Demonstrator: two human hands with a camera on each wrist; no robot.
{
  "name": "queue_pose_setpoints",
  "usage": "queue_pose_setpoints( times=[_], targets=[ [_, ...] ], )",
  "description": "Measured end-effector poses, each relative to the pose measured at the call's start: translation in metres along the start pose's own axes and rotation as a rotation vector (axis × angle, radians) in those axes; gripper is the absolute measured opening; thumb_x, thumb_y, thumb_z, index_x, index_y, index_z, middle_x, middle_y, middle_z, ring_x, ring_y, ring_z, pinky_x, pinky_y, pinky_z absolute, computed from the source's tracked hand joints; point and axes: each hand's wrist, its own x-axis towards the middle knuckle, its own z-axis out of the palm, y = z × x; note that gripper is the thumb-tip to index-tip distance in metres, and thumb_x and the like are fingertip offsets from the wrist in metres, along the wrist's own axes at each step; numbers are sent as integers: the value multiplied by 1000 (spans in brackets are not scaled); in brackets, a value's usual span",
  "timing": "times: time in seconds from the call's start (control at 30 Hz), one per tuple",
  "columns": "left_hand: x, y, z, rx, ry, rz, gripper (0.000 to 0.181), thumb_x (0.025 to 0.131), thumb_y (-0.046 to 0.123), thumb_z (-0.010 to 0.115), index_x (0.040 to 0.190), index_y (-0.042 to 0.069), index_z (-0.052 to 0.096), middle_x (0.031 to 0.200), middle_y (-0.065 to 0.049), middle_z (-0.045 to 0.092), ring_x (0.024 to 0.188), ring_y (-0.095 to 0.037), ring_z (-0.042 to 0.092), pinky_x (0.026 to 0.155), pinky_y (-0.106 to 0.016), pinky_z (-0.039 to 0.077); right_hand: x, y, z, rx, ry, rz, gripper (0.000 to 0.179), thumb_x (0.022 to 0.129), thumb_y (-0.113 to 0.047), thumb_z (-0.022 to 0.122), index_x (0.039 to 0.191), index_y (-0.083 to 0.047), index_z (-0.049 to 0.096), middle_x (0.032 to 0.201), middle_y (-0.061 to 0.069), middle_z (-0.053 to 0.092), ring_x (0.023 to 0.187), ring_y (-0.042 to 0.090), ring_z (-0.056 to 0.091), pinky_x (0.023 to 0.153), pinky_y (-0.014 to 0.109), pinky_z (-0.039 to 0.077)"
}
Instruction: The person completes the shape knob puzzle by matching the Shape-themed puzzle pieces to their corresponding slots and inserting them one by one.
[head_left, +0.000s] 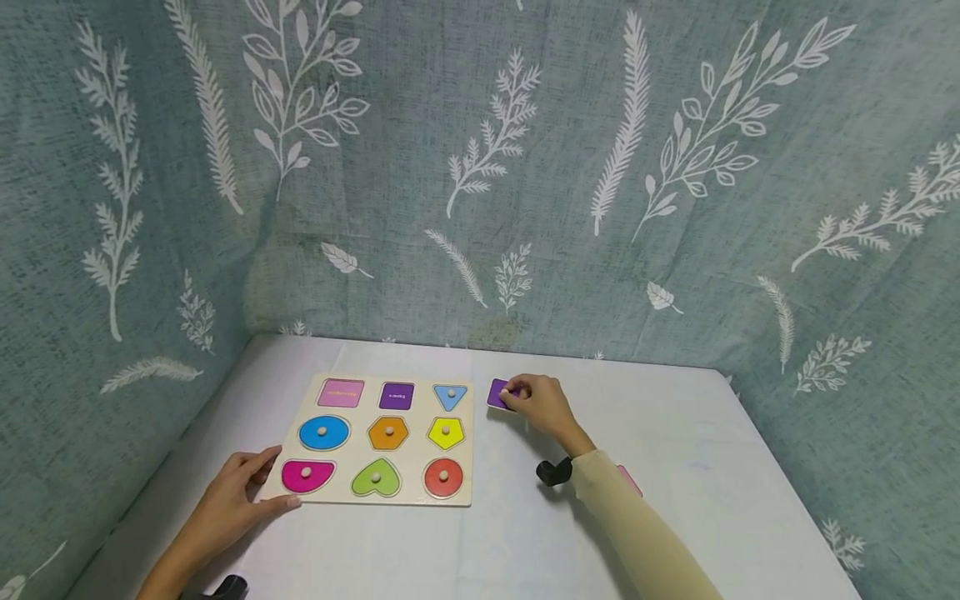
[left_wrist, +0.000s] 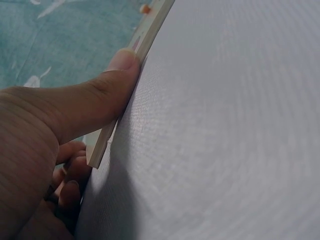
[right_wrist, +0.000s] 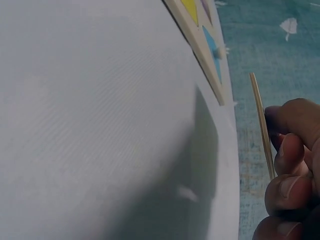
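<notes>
My right hand pinches the knob of a purple square puzzle piece, just right of the board. In the right wrist view the piece shows edge-on, lifted above the table. The wooden shape puzzle board lies flat on the table, and my left hand grips its near left corner. The left wrist view has the thumb against the board's edge and the other fingers curled beside the corner. Two recesses hold no piece: the purple square and the pink rectangle.
Knobbed pieces sit in the other recesses, among them a blue oval, a green heart and a red circle. A pink piece lies partly hidden behind the right forearm. Patterned cloth hangs behind the white table.
</notes>
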Motion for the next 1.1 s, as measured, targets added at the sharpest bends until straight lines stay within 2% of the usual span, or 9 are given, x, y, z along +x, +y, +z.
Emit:
queue_pose_setpoints(
  times=[0.1, 0.3, 0.87, 1.1],
  targets=[
    [0, 0, -1, -9, -1, -7, 108, 72, 46, 92, 148, -11, 43, 115, -19, 50, 99, -30, 50, 83, -40, 55, 2, -4, 0, 2, 2, -8, 13, 92, -25, 79, 94, -13, 76, 64, -7, 56, 58, 8, 47, 58, 26, 38],
    [0, -2, 0, 5, 11, 18, 105, 73, 47, 91, 146, -12, 45, 115, -20, 51, 100, -31, 51, 82, -42, 54, 3, -8, 1, 3, 8, -7, 12, 92, -25, 79, 94, -13, 76, 63, -6, 56, 58, 8, 47, 58, 26, 38],
    [-1, -2, 1, 0, 24, 0, 106, 71, 49, 92, 146, -11, 46, 112, -19, 49, 99, -30, 50, 82, -42, 54, 9, -25, 8, 14, -19, -34, 13, 93, -26, 79, 96, -14, 76, 63, -4, 56, 56, 9, 45, 55, 25, 36],
    [-2, 1, -1, -14, 10, -14, 107, 71, 50, 91, 146, -10, 45, 113, -19, 48, 100, -31, 49, 83, -44, 54, 11, -32, 14, 22, -27, -48, 14, 93, -27, 79, 95, -13, 76, 64, -4, 56, 57, 10, 46, 56, 25, 37]
  ],
)
